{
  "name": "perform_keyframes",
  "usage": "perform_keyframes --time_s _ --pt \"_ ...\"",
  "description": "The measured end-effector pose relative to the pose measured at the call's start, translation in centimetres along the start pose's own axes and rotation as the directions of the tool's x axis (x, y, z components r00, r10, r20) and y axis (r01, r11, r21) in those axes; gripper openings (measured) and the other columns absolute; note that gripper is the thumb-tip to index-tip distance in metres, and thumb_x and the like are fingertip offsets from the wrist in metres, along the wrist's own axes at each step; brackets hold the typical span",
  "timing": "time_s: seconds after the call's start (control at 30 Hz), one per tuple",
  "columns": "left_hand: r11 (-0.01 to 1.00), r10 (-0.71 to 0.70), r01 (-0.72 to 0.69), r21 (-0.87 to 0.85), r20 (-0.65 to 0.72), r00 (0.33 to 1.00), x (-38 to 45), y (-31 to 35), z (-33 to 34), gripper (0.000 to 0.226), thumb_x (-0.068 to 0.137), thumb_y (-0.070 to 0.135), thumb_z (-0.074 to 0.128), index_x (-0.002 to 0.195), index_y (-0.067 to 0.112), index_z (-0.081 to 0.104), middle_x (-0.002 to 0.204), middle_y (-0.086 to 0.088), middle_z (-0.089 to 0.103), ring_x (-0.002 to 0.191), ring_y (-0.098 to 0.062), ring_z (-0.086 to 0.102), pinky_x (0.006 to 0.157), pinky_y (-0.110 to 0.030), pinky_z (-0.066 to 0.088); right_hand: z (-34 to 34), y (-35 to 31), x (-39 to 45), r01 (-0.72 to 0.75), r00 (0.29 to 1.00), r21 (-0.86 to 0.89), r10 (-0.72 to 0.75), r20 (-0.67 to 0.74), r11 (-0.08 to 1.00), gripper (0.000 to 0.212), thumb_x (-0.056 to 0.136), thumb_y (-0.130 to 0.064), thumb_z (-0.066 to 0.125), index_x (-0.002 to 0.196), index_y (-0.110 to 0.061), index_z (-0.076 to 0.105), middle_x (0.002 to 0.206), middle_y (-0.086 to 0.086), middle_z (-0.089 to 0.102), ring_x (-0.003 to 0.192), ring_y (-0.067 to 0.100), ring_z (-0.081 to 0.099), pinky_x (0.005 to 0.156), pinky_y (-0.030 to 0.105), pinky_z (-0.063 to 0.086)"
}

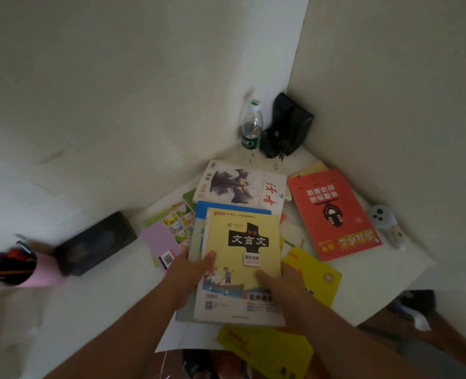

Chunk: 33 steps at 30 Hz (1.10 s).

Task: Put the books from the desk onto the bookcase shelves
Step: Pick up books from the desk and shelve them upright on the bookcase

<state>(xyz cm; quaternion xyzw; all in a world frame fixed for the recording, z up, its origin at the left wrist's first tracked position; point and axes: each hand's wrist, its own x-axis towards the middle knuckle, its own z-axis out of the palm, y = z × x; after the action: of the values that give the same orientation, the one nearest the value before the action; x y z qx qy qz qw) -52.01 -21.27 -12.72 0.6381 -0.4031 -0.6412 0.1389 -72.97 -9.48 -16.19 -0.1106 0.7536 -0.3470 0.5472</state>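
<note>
So we've got both hands on a small stack of books over the white counter (pixel 377 272), which sits in a corner between two white walls. Our left hand (pixel 191 272) grips the left edge of the stack, thumb curled over the cover of the top book, and our right hand (pixel 284 285) holds the lower right side, thumb pressed on the cover, fingers tucked under where we can't see them. The top one is the yellow book (pixel 242 258) with a black block and white Chinese characters on it; a blue-edged book (pixel 232 210) peeks out from beneath it at the top and left. We can't tell if the stack is lifted or lying on the pile. Around it more books are scattered on the counter: a white magazine (pixel 240 184) with an ink-painting figure just behind the stack, a red book (pixel 333 212) with a microphone drawing off to the right, a purple book (pixel 162 239) with panda stickers on the left, a bright yellow book (pixel 316 277) just beside our right hand, and another yellow one (pixel 264 348) hanging over the near edge. Back in the corner stands a clear water bottle (pixel 252 127) next to a black pouch (pixel 289 127). Over left there's a dark box (pixel 95 243) and a pink pen holder (pixel 21 269), blurry. A small white gadget (pixel 387 224) lies by the right wall.
</note>
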Motion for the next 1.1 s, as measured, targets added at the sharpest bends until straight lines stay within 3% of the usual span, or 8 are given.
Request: perform_keyframes --time_s 0.13,0.33,0.47,0.6,0.73,0.9,1.03,1.1 --pt "0.998 0.053 -0.053 -0.023 0.022 0.998 -0.8 -0.2 -0.9 0.031 0.105 0.045 0.056 0.127 0.025 0.066 0.105 -0.005 0.080 0.092 -0.027 0.079 0.078 -0.044 0.065 -1.7 -0.1 1.2 0.127 0.978 -0.086 -0.140 -0.158 0.988 0.023 0.095 -0.029 0.075 0.116 -0.023 0.067 0.111 0.003 0.075 0.093 0.023 0.074 0.082 0.050 0.063" --pt "0.997 0.014 -0.015 -0.070 -0.012 1.000 -2.2 -0.8 -2.1 0.029 0.105 0.042 0.060 0.124 0.022 0.068 0.101 -0.009 0.081 0.088 -0.032 0.080 0.077 -0.049 0.065 -9.0 -2.7 4.7 0.183 0.917 -0.226 -0.249 -0.311 0.957 0.055 0.097 -0.025 0.074 0.145 -0.018 0.050 0.122 0.006 0.064 0.108 0.031 0.063 0.087 0.047 0.054" --pt "0.988 -0.036 0.038 -0.150 0.018 0.999 -2.7 -2.0 -2.0 0.035 0.109 0.044 0.050 0.130 0.019 0.063 0.107 -0.014 0.080 0.094 -0.037 0.078 0.087 -0.058 0.062 -9.1 -1.3 3.2 -0.052 0.997 -0.320 0.030 -0.072 0.946 0.070 0.085 -0.064 0.078 0.133 -0.019 0.056 0.103 0.007 0.076 0.085 0.027 0.074 0.073 0.046 0.064" --pt "0.909 -0.223 0.270 -0.319 0.174 0.959 -4.1 -2.4 -2.6 0.045 0.108 0.050 0.045 0.134 0.017 0.062 0.117 -0.023 0.076 0.106 -0.045 0.074 0.086 -0.058 0.062 -3.6 -0.8 -1.6 -0.142 0.854 -0.476 0.351 0.385 0.868 0.059 0.091 -0.070 0.063 0.126 -0.022 0.065 0.115 0.002 0.077 0.096 0.023 0.077 0.088 0.040 0.063" --pt "0.875 -0.230 0.290 -0.388 0.196 0.953 -6.0 -3.2 -4.6 0.057 0.098 0.052 0.057 0.137 0.011 0.061 0.123 -0.028 0.072 0.112 -0.048 0.070 0.086 -0.056 0.063 1.8 -3.6 -3.2 -0.388 0.708 0.076 0.244 0.663 0.919 0.040 0.102 -0.042 0.064 0.135 -0.019 0.066 0.133 0.015 0.072 0.119 0.041 0.070 0.104 0.062 0.053" --pt "0.926 0.032 -0.046 -0.374 -0.042 0.999 -8.6 -3.7 -9.1 0.057 0.083 0.026 0.088 0.131 0.009 0.062 0.122 -0.023 0.074 0.108 -0.046 0.073 0.084 -0.056 0.062 6.4 -7.3 -2.7 0.175 0.757 0.016 -0.145 0.637 0.984 0.041 0.094 -0.004 0.076 0.130 -0.021 0.065 0.121 0.005 0.077 0.113 0.035 0.074 0.086 0.050 0.064" --pt "0.955 0.166 -0.234 -0.184 -0.321 0.932 -8.5 -4.1 -11.3 0.051 0.074 0.014 0.094 0.120 0.008 0.071 0.113 -0.010 0.078 0.108 -0.032 0.073 0.090 -0.044 0.060 8.9 -9.4 -3.6 0.572 0.710 -0.160 -0.388 0.587 0.805 0.041 0.093 -0.003 0.076 0.105 -0.041 0.066 0.094 -0.026 0.073 0.095 -0.012 0.067 0.090 0.027 0.061" --pt "0.961 0.189 -0.253 -0.110 -0.402 0.896 -7.8 -5.1 -11.5 0.033 0.079 -0.005 0.086 0.107 0.008 0.074 0.101 -0.012 0.077 0.103 -0.034 0.072 0.084 -0.042 0.061 9.3 -8.8 -3.3 0.681 0.644 -0.156 -0.484 0.593 0.715 0.024 0.094 -0.013 0.072 0.100 -0.036 0.067 0.093 -0.018 0.070 0.094 -0.003 0.067 0.086 0.034 0.058"
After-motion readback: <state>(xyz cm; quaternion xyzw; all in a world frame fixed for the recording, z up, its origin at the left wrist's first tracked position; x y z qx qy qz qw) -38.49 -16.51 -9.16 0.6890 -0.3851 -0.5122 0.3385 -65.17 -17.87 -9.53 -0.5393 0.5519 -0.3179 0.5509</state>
